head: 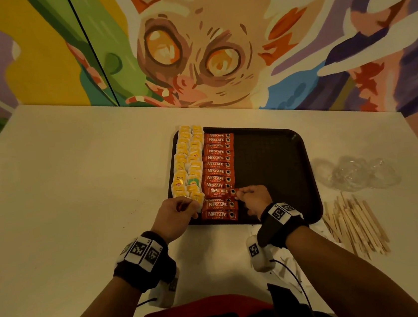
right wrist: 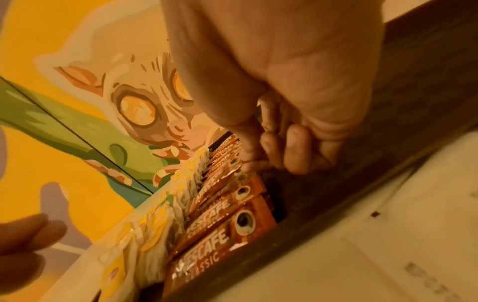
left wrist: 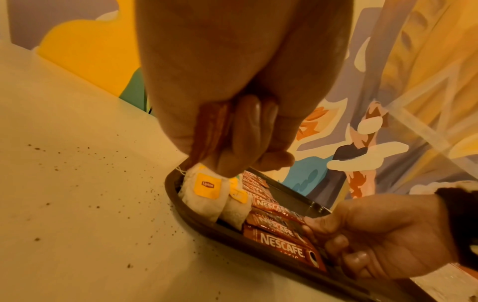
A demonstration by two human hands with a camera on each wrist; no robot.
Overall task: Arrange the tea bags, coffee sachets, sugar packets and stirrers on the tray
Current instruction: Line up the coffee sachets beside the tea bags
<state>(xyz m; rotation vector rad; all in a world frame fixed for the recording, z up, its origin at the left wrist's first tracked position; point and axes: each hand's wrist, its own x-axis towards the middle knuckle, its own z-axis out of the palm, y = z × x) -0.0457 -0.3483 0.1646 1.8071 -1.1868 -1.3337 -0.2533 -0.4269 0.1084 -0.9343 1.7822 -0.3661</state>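
A dark tray (head: pixel 272 172) holds two columns of yellow-tagged tea bags (head: pixel 188 160) along its left side. Beside them runs a column of red coffee sachets (head: pixel 219 165). My right hand (head: pixel 238 194) pinches the right end of one sachet (head: pixel 219 191) near the front of that column; the right wrist view shows thumb and finger (right wrist: pixel 248 163) on it. My left hand (head: pixel 194 208) hovers over the tray's front left corner, by the nearest tea bags (left wrist: pixel 207 192). It grips a few red sachets (left wrist: pixel 212 130) in its fist.
Wooden stirrers (head: pixel 353 225) lie in a loose pile on the white table (head: pixel 75 186), right of the tray. Behind them is a crumpled clear plastic bag (head: pixel 358 171). White paper packets (right wrist: pixel 388 245) lie near the tray's front edge. A painted wall stands behind the table.
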